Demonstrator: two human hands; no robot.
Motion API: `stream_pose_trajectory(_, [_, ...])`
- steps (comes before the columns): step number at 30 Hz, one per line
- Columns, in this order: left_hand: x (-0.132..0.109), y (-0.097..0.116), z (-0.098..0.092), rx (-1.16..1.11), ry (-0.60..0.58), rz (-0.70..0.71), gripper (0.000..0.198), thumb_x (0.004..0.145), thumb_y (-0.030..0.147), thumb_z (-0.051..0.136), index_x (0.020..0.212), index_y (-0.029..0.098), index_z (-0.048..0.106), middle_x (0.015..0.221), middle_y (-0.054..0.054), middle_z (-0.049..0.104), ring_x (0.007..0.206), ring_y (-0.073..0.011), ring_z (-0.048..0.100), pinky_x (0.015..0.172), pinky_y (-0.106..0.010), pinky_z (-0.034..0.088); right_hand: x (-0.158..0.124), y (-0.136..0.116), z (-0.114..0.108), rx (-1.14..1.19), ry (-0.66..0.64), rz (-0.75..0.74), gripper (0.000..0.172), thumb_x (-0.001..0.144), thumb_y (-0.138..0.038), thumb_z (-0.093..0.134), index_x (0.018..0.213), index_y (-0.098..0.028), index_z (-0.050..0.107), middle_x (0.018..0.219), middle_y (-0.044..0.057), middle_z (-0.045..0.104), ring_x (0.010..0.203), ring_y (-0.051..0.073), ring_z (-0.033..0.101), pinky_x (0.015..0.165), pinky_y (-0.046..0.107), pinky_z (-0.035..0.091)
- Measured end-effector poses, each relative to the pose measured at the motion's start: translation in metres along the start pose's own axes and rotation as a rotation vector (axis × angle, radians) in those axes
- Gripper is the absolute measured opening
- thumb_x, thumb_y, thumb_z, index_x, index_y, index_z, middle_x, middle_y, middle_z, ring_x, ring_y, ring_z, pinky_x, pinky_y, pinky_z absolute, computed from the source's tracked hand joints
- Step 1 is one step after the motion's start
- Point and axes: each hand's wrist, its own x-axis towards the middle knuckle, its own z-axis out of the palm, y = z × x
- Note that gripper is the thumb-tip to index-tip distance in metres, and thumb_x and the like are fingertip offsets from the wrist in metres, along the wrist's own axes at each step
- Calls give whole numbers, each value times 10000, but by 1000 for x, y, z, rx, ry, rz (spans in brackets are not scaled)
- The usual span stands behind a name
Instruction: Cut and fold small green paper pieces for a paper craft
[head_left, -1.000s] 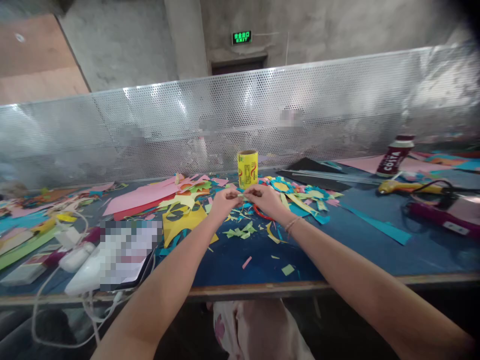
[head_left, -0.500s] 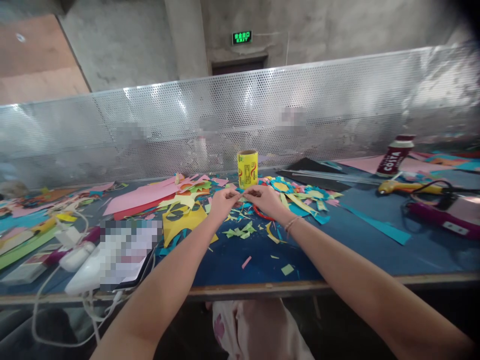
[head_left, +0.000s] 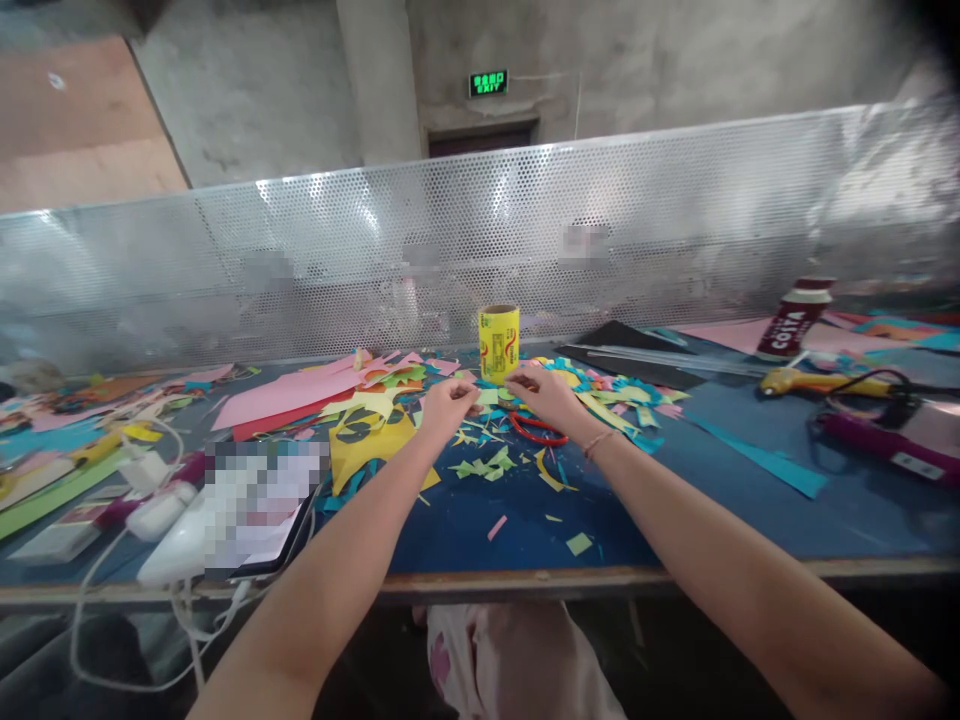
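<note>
Over the middle of the paper scraps, my left hand point(head_left: 451, 408) is closed in a pinch, with a small pale green paper piece point(head_left: 487, 397) at its fingertips. My right hand point(head_left: 551, 398) is also pinched, a short way to the right; whatever lies in its fingertips is too small to make out. Just behind both hands stands a yellow tape roll point(head_left: 499, 345) on end. Red scissors handles point(head_left: 538, 431) show beneath my right hand, their blades hidden. Light green paper scraps point(head_left: 484, 465) lie in front, and a cut yellow sheet point(head_left: 367, 445) is beside my left forearm.
At the left lie a phone point(head_left: 281, 510), white cables and a pink paper stack point(head_left: 292, 395). To the right are a yellow glue gun point(head_left: 825, 383), a dark red bottle point(head_left: 796, 320) and a blue paper strip point(head_left: 761, 455). A perforated metal panel point(head_left: 315, 260) runs along the back.
My hands were together at the fingertips and have drawn apart, the right one moving to the right. More of the red scissors handles shows. The view has shifted slightly.
</note>
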Motion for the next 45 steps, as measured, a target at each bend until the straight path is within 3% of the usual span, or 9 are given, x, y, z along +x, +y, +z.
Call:
stream_pose_trajectory(6, [-3,0,2,76,-90,63,133,733,278,593,735,154,547,586,10,566,505,-113,582,547,-257,488,-9,-31,10,-11,-43,-62,165,772,-240,508,721,-160,643,660,27,657,600,128,571,570,232,430])
stream_pose_trajectory(15, [-6,6,-1,202,-99,121,236,697,374,622,636,158,548,487,26,527,469,-96,527,518,-216,420,-10,-35,7,-33,-59,-32,193,787,-255,501,700,-155,641,611,17,627,558,118,537,554,231,422])
stream_pose_trajectory(19, [-3,4,-1,91,-57,16,173,705,296,612,621,162,543,480,24,530,462,-104,534,521,-232,438,-11,-29,11,10,-61,-97,170,770,-224,520,873,-173,645,825,52,647,652,134,582,610,257,483])
stream_pose_trajectory(22, [-1,1,-2,2,-18,-47,141,696,259,615,622,156,553,500,28,533,456,-97,531,513,-234,444,-12,-25,13,63,-88,-197,322,737,-217,577,1058,-209,593,1024,82,586,724,141,592,641,285,523])
stream_pose_trajectory(26, [0,0,-1,-67,-28,-98,112,689,240,624,644,149,576,519,27,539,457,-89,525,523,-235,454,-12,-22,15,52,-80,-254,246,760,-208,561,999,-218,618,980,75,579,741,147,589,665,309,535])
stream_pose_trajectory(30, [0,-2,1,-140,-63,-108,123,701,264,621,679,146,597,560,9,566,506,-98,550,563,-243,474,-10,-23,15,15,-53,-210,140,769,-209,551,876,-189,641,870,63,617,722,149,596,663,286,516])
stream_pose_trajectory(34, [1,-3,2,-250,-115,-119,195,727,338,598,701,145,591,586,5,571,550,-103,569,602,-252,487,-10,-27,12,-69,-38,-202,140,794,-188,499,824,-185,636,838,56,655,800,167,599,728,291,480])
stream_pose_trajectory(38, [0,-2,2,-180,-149,-64,196,692,309,638,769,133,600,620,8,573,555,-90,561,585,-230,479,-10,-31,10,-79,-48,-117,146,789,-165,462,779,-172,608,769,48,660,733,158,606,692,275,466])
stream_pose_trajectory(45, [3,-6,0,-58,-95,-39,177,672,157,599,845,141,631,659,-4,582,553,-89,542,532,-213,451,-7,-23,18,247,-78,141,37,766,-177,473,747,-180,504,697,25,634,648,148,636,637,282,507])
